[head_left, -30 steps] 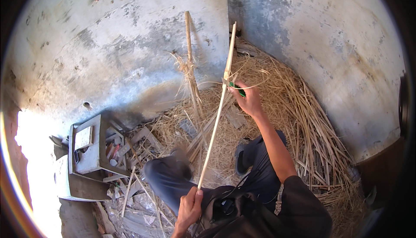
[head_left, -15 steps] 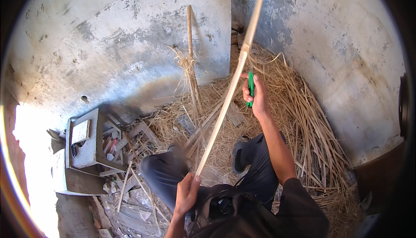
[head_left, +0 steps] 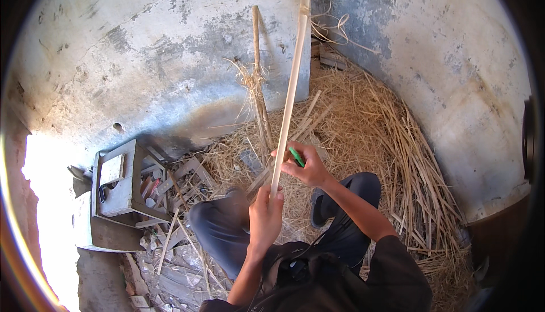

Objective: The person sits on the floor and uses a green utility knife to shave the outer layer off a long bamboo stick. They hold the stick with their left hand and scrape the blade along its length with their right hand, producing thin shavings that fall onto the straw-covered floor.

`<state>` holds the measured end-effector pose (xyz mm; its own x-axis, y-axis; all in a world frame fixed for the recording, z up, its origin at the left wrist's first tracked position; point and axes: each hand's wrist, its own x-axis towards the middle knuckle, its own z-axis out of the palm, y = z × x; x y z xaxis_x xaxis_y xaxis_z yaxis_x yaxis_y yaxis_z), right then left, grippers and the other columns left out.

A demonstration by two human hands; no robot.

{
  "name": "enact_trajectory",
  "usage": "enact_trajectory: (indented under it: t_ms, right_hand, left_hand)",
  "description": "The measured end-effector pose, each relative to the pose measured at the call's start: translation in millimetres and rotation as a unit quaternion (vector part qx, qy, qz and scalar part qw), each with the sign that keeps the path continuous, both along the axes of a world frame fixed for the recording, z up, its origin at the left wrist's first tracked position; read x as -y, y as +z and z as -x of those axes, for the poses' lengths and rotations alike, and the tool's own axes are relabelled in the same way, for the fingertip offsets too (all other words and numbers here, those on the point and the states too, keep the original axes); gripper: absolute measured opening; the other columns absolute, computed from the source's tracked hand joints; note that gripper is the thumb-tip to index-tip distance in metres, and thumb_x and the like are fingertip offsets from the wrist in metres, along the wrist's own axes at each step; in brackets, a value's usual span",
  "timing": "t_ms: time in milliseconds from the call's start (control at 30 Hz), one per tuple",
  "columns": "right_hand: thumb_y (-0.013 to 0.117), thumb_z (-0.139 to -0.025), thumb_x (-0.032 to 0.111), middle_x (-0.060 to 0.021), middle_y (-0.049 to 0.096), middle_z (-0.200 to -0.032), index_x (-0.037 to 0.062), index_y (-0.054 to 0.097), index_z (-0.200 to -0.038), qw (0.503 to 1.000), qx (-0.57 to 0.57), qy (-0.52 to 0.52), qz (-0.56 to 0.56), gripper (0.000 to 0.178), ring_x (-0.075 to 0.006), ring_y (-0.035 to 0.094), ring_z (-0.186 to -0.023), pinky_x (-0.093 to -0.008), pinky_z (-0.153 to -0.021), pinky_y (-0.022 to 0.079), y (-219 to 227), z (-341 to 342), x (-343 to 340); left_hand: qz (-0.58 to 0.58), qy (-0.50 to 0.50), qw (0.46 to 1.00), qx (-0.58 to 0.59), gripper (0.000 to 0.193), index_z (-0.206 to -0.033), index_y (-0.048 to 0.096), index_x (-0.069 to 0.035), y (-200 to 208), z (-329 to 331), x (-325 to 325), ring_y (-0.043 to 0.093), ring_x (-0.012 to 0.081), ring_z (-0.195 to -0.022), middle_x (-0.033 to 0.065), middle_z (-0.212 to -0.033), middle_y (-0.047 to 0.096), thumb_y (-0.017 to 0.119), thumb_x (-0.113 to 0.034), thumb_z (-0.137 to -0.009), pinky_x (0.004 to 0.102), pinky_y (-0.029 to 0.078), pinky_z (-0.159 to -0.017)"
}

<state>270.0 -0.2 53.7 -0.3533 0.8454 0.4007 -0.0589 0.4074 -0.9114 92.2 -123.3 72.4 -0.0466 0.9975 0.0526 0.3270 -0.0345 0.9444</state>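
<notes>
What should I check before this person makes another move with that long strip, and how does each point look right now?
1. Left hand gripping the strip: ok.
2. Right hand holding the green tool: ok.
3. Tool's blade clear of fingers: cannot tell; no blade is discernible.
4. Strip's far end in view: not ok; it runs off the top edge.
5. Loose curl away from both hands: ok, it is far up the strip.

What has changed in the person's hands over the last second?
The left hand has moved forward, carrying the bamboo strip up past the picture's top edge. The right hand has come back down, close to the left. Neither let go: the left grips the strip, the right the green-handled knife. The pole leaning on the wall stayed put.
</notes>
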Motion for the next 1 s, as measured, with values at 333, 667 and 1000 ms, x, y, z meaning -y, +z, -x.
enact_trajectory:
  t_ms: [333,667,1000]
  right_hand:
    - [0.078,-0.102,0.025,0.0004,0.074,-0.092,0.0019,0.077,-0.125,0.992,-0.085,-0.060,0.076,0.033,-0.0043,0.064,-0.081,-0.0232,-0.072,0.051,3,-14,-18]
    - [0.052,-0.110,0.047,-0.0030,0.063,-0.083,-0.0011,0.063,-0.135,0.996,-0.088,0.000,0.017,0.055,-0.0061,0.046,-0.060,-0.0250,-0.057,0.039,-4,-21,-19]
    - [0.068,-0.103,0.042,-0.0072,0.065,-0.078,0.0043,0.070,-0.106,0.944,0.074,-0.087,-0.309,0.038,-0.0227,0.065,-0.062,-0.0357,-0.056,0.048,-1,-2,0]
  left_hand:
    - [0.053,-0.043,0.997,-0.038,0.030,-0.114,0.060,0.001,-10,8,4,0.064,0.0313,-0.068,0.0169,-0.075,0.066,0.052,-0.028,-0.115,0.0447,0.051,-0.068]
    - [0.088,-0.100,0.949,0.287,0.053,-0.086,0.042,-0.012,-25,5,-2,0.030,0.0054,-0.047,-0.0056,-0.062,0.035,0.030,-0.053,-0.118,0.0261,0.025,-0.042]
    - [0.043,-0.149,0.916,0.370,0.041,-0.093,0.040,-0.015,7,7,-5,0.035,0.0028,-0.050,-0.0057,-0.065,0.041,0.068,-0.041,-0.107,0.0243,0.027,-0.042]
